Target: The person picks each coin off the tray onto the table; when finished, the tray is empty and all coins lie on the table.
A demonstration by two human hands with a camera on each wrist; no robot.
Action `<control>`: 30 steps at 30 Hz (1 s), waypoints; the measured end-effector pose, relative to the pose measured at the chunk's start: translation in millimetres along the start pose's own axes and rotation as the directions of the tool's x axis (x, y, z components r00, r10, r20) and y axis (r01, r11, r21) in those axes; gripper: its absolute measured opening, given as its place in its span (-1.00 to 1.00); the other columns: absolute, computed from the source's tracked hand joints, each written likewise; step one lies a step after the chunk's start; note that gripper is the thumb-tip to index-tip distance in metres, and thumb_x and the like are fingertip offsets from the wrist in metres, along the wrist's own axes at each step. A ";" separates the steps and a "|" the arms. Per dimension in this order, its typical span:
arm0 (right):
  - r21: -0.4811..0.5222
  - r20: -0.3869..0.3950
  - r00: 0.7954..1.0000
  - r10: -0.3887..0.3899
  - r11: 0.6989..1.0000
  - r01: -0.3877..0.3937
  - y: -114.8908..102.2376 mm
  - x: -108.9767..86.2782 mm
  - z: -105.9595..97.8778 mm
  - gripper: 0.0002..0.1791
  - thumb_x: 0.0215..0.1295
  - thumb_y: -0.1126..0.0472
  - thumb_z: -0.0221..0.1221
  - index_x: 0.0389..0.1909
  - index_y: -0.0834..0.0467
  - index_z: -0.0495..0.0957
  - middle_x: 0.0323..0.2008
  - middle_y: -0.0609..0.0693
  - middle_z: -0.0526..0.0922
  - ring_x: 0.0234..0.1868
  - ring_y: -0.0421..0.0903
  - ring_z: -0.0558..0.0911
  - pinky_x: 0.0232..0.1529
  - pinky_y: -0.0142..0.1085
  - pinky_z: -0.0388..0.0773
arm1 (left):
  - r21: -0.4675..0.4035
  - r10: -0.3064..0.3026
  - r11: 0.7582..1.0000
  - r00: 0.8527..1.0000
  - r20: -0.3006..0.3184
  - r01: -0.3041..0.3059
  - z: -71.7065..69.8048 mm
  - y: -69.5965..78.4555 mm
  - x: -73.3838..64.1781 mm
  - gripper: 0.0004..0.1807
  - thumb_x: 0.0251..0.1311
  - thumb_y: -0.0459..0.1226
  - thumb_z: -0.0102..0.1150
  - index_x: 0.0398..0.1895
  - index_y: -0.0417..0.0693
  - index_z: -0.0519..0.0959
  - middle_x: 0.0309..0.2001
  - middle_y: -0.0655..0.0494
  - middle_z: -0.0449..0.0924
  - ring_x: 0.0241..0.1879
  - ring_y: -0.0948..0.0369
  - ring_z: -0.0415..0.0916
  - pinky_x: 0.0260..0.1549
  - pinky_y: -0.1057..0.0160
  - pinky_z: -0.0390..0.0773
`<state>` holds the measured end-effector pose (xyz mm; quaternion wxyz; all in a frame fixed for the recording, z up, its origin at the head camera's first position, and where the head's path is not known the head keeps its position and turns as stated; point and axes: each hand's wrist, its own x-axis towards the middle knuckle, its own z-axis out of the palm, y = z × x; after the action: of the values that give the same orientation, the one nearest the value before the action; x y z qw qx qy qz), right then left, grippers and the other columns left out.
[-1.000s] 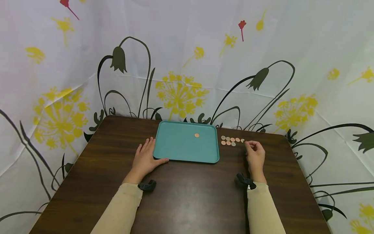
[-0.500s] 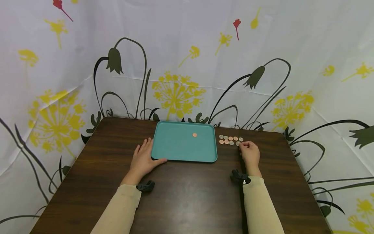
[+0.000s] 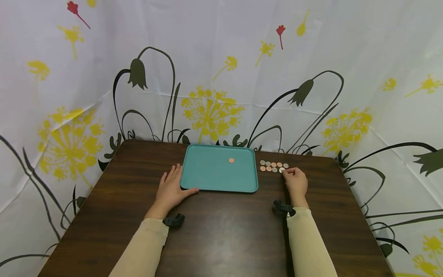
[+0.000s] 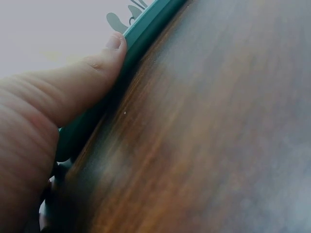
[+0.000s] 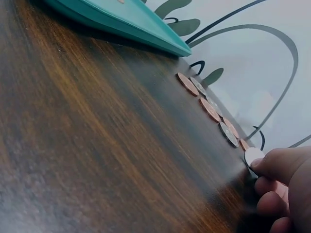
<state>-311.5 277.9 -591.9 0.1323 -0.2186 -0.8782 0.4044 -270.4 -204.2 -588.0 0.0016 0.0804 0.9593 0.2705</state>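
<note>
My right hand (image 3: 295, 182) pinches a silver coin (image 5: 252, 156) between thumb and fingers at the right end of the front row of coins. Two short rows of copper and silver coins lie side by side on the table, including a copper coin (image 3: 263, 168) at the front row's left end and a silver coin (image 3: 285, 166) at the back row's right end. My left hand (image 3: 171, 190) lies spread at the near left corner of a teal tray (image 3: 218, 177), its thumb touching the front rim. One copper coin (image 3: 231, 160) sits inside the tray.
The dark wooden table (image 3: 221, 231) reaches back to a white curtain (image 3: 207, 50) printed with flowers. Both wrists carry black camera bands, such as the left band (image 3: 174, 220).
My right hand has moved from the back row's right end to the front row's end, where it holds a silver coin. A silver coin stays at the back row's end. The left hand stays put.
</note>
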 end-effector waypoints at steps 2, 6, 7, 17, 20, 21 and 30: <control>-0.003 -0.001 1.000 -0.005 1.000 0.005 -1.0 -1.4 0.0 -0.73 0.46 0.01 0.35 -0.18 0.16 0.75 -0.56 -0.07 0.71 -0.60 -0.21 0.60 -0.38 -0.26 0.47 | -0.001 -0.004 1.000 1.000 0.002 0.004 1.0 -0.5 -1.0 0.40 0.20 0.42 0.40 0.80 -0.19 -0.06 0.80 -0.22 -0.14 0.80 -0.17 -0.19 0.73 -0.34 -0.27; -0.014 -0.010 1.000 -0.005 1.000 0.005 -1.3 -3.1 0.7 -0.76 0.45 0.03 0.34 -0.20 0.14 0.75 -0.55 -0.07 0.73 -0.59 -0.19 0.61 -0.36 -0.24 0.48 | -0.005 0.003 1.000 1.000 -0.007 -0.003 3.2 -1.2 -0.8 0.39 0.19 0.41 0.42 0.80 -0.20 -0.04 0.80 -0.23 -0.12 0.80 -0.18 -0.18 0.73 -0.35 -0.25; -0.017 -0.013 1.000 -0.003 1.000 0.003 -0.9 -3.0 1.0 -0.77 0.45 0.03 0.34 -0.20 0.14 0.76 -0.54 -0.06 0.73 -0.58 -0.19 0.61 -0.35 -0.24 0.48 | -0.006 0.004 1.000 1.000 -0.009 -0.004 3.4 -1.3 -0.5 0.39 0.19 0.41 0.42 0.80 -0.20 -0.04 0.80 -0.23 -0.12 0.80 -0.17 -0.18 0.73 -0.35 -0.25; -0.010 0.021 1.000 -0.019 1.000 0.019 -1.6 -4.2 -1.5 -0.73 0.50 0.01 0.32 -0.16 0.15 0.80 -0.54 -0.12 0.69 -0.57 -0.21 0.60 -0.34 -0.27 0.47 | 0.001 0.004 1.000 1.000 -0.005 -0.004 1.4 -0.8 -0.1 0.39 0.20 0.41 0.41 0.80 -0.21 -0.04 0.80 -0.23 -0.12 0.80 -0.17 -0.18 0.73 -0.35 -0.25; -0.002 0.023 0.999 -0.023 1.000 0.023 -1.0 -3.7 -1.8 -0.73 0.50 0.01 0.32 -0.16 0.15 0.79 -0.54 -0.12 0.68 -0.57 -0.21 0.60 -0.36 -0.27 0.47 | 0.002 0.002 1.000 1.000 -0.001 -0.002 1.4 -0.7 0.2 0.39 0.20 0.42 0.41 0.80 -0.20 -0.04 0.80 -0.22 -0.13 0.80 -0.17 -0.18 0.73 -0.34 -0.25; 0.001 0.022 0.999 -0.025 1.000 0.025 -0.8 -3.3 -1.8 -0.73 0.50 0.01 0.33 -0.16 0.15 0.78 -0.54 -0.12 0.67 -0.57 -0.21 0.59 -0.37 -0.27 0.48 | 0.003 0.003 1.000 1.000 -0.003 -0.003 1.1 -0.4 0.2 0.40 0.20 0.42 0.40 0.80 -0.21 -0.04 0.80 -0.23 -0.13 0.80 -0.18 -0.18 0.73 -0.35 -0.25; 0.017 0.027 0.999 -0.034 0.999 0.033 1.1 -2.3 -0.6 -0.74 0.50 0.00 0.35 -0.12 0.13 0.76 -0.52 -0.12 0.66 -0.55 -0.20 0.59 -0.37 -0.28 0.47 | 0.000 0.001 1.000 1.000 -0.012 -0.001 2.0 -0.6 -0.4 0.39 0.20 0.40 0.43 0.80 -0.21 -0.03 0.80 -0.23 -0.11 0.80 -0.18 -0.17 0.73 -0.35 -0.25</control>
<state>-308.9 277.7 -592.5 0.1288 -0.1972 -0.8800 0.4124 -270.0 -203.7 -590.0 -0.0043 0.0791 0.9594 0.2709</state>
